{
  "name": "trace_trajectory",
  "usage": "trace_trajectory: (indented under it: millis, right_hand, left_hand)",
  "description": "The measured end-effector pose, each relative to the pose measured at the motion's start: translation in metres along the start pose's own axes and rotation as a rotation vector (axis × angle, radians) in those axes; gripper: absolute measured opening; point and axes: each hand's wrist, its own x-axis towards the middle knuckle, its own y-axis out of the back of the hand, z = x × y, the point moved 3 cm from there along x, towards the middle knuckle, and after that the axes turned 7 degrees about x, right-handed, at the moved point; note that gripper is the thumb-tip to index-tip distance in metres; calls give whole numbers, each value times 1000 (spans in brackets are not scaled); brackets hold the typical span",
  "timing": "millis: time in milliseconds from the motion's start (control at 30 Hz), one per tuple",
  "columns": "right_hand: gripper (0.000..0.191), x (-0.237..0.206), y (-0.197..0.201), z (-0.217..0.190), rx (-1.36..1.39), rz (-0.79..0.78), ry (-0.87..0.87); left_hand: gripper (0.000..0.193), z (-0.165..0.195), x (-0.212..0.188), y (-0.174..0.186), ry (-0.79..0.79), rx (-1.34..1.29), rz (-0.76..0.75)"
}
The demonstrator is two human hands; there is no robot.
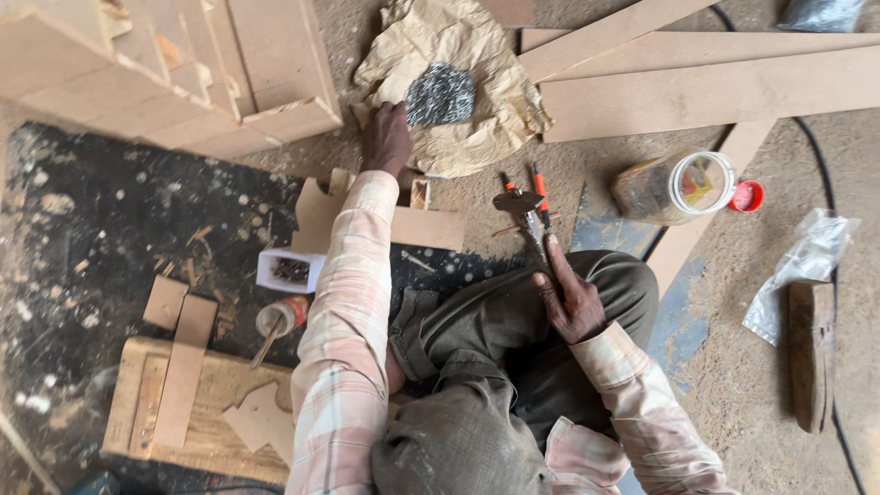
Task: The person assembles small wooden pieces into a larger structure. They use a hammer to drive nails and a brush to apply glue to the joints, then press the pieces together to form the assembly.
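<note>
My left hand point(386, 137) reaches forward onto a crumpled sheet of brown paper point(477, 55) that holds a pile of small grey nails point(441, 93). Its fingertips lie at the pile's left edge; the back of the hand hides whether they hold any nails. My right hand point(570, 298) rests on my bent knee and grips the metal end of a pair of pliers point(524, 209). The pliers' orange-tipped handles point away from me, spread apart above the floor.
Long fibreboard strips point(706, 87) lie at the upper right, and stacked board pieces point(183, 73) at the upper left. A clear jar point(678, 186) lies beside its red lid point(748, 195). Nearby are a small white box point(290, 269), a bottle point(282, 316), a wooden slab point(197, 408), a plastic bag point(802, 266), a wood block point(810, 353) and a black cable point(823, 156).
</note>
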Motion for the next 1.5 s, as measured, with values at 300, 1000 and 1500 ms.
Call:
trace_trajectory:
  millis: [300, 1000, 1500]
  right_hand:
    - [62, 9, 2, 2, -6, 32, 126]
    - [62, 5, 5, 5, 17, 15, 88]
    - [63, 2, 6, 7, 54, -13, -22]
  left_hand:
    - [12, 4, 25, -18, 152, 70, -97]
    - [10, 20, -102, -14, 31, -630, 209]
    - [21, 55, -170, -32, -110, -831, 158]
